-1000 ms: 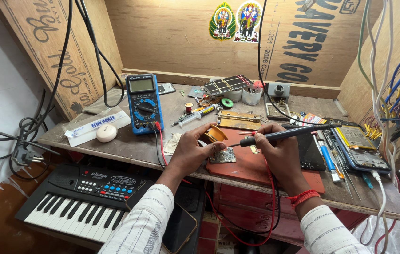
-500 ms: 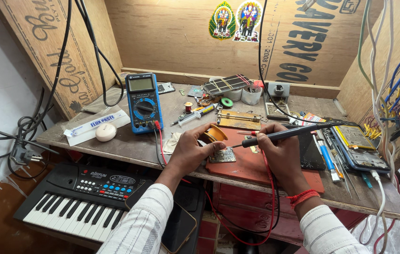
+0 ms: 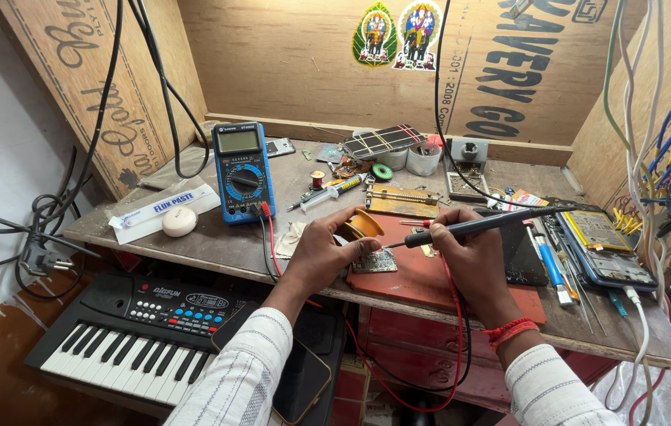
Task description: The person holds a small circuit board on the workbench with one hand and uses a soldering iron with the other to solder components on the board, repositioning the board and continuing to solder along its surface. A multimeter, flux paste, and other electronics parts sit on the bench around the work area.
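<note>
My right hand point(image 3: 471, 260) grips a black soldering iron point(image 3: 484, 226), its tip pointing left and down at a small circuit board point(image 3: 375, 261) on a red-brown mat point(image 3: 430, 280). My left hand point(image 3: 321, 251) rests on the mat's left edge, with its fingers touching the board and holding a thin strand beside it. An orange spool point(image 3: 364, 224) of solder wire stands just behind the left fingers. A red thread band circles my right wrist point(image 3: 509, 331).
A blue multimeter point(image 3: 242, 170) with red and black leads leans at the left. A white tube box point(image 3: 163, 211) and round white lump point(image 3: 179, 222) lie near it. Opened phones point(image 3: 599, 244) and hand tools lie right. A small keyboard point(image 3: 134, 339) sits below the bench.
The soldering iron's tip has dropped slightly toward the circuit board. My left hand stays on the board.
</note>
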Demonstrator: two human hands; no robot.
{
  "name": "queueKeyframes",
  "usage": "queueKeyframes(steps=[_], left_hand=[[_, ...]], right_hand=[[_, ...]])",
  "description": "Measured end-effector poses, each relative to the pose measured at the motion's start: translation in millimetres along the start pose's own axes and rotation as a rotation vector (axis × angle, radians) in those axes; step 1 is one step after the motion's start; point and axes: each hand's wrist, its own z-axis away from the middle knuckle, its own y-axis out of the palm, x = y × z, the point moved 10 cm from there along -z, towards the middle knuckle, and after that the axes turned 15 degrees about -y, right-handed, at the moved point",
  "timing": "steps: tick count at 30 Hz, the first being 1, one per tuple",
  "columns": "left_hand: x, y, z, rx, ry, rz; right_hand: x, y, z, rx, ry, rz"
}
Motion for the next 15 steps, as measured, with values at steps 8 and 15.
queueKeyframes(steps=[8,15], left_hand=[[-0.3,-0.1,0.5,-0.006,0.012,-0.003],[1.3,0.2,-0.2,-0.006,0.004,-0.003]], right_hand=[[-1.8,1.1,-0.4,0.014,-0.008,0.017],[-4.9,-0.4,0.6,0.002,0.018,0.011]])
